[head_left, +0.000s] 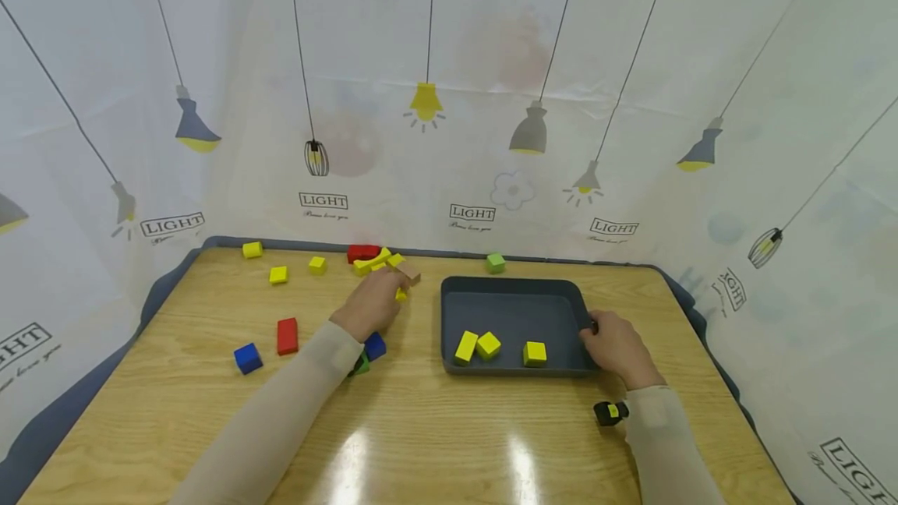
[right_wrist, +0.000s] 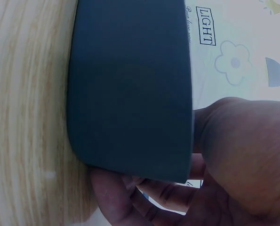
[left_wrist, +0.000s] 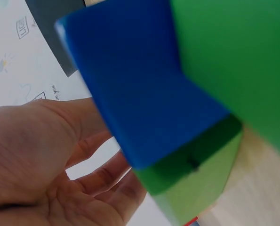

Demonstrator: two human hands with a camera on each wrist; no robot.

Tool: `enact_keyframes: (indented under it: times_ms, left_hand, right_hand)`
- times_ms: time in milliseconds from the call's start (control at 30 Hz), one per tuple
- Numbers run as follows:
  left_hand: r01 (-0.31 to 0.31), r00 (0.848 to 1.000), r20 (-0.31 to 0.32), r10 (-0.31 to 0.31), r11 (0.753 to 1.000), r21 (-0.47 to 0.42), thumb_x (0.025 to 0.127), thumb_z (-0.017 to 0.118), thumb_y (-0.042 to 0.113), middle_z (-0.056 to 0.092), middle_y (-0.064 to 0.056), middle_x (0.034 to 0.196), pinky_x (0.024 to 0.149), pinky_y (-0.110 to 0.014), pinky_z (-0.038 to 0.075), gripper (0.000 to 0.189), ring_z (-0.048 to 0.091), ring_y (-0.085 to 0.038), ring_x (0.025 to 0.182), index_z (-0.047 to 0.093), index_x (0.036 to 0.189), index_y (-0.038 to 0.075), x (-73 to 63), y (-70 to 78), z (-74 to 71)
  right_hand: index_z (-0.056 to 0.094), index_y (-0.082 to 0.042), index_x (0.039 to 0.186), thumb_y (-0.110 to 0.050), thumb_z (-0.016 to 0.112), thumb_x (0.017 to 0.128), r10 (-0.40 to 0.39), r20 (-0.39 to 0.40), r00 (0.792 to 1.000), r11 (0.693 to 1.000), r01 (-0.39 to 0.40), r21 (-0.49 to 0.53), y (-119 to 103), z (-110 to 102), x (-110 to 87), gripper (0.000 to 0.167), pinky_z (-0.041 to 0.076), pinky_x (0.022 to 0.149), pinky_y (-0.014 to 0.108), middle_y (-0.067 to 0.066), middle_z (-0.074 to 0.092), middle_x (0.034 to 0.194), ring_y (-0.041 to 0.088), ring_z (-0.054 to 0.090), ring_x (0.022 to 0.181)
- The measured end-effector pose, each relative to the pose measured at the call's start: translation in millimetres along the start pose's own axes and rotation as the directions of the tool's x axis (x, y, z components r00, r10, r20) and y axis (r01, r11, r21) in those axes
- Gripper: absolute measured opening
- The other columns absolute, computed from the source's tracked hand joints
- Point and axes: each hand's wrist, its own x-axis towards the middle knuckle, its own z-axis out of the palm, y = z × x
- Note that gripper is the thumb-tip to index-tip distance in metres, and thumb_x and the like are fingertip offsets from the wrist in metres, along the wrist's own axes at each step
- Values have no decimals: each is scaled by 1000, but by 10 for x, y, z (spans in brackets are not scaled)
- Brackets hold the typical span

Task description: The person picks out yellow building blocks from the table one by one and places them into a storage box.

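Note:
My left hand (head_left: 372, 304) reaches over a cluster of yellow blocks (head_left: 370, 264) at the back of the table. Its fingertips are at a small yellow block (head_left: 401, 295) and beside a tan block (head_left: 410, 273); I cannot tell whether they hold one. In the left wrist view, a blue block (left_wrist: 125, 80) and a green block (left_wrist: 238, 52) hide part of the fingers of my left hand (left_wrist: 60, 160). My right hand (head_left: 620, 347) grips the right edge of a dark grey tray (head_left: 519, 284), its fingers curled around the wall in the right wrist view. Several yellow blocks (head_left: 488, 346) lie in the tray.
Left on the table are a blue cube (head_left: 248, 358), a red block (head_left: 287, 336) and loose yellow blocks (head_left: 278, 275). A red block (head_left: 362, 253) and a light green cube (head_left: 495, 263) sit at the back edge, before a printed cloth (head_left: 393, 170).

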Motion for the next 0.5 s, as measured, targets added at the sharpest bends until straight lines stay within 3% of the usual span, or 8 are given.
enact_keyframes:
  times_ms: [467, 500]
  left_hand:
    - [0, 1000, -15, -1, 998, -58, 105, 70, -12, 79, -20, 145, 124, -54, 60, 35, 72, -38, 137, 83, 135, 1, 25, 3, 0]
    - [-17, 999, -31, 16, 998, -55, 104, 71, -11, 79, -20, 144, 121, -51, 62, 34, 72, -37, 135, 83, 134, 1, 60, -51, 44]
  right_hand:
    - [49, 19, 164, -14, 55, 117, -5, 4, 1000, 1000, 5, -4, -15, -20, -16, 58, 60, 115, 70, 44, 58, 163, 59, 68, 142]
    - [49, 19, 164, -14, 55, 117, -5, 4, 1000, 1000, 5, -4, -13, -23, -16, 58, 60, 115, 70, 44, 58, 163, 59, 68, 142]
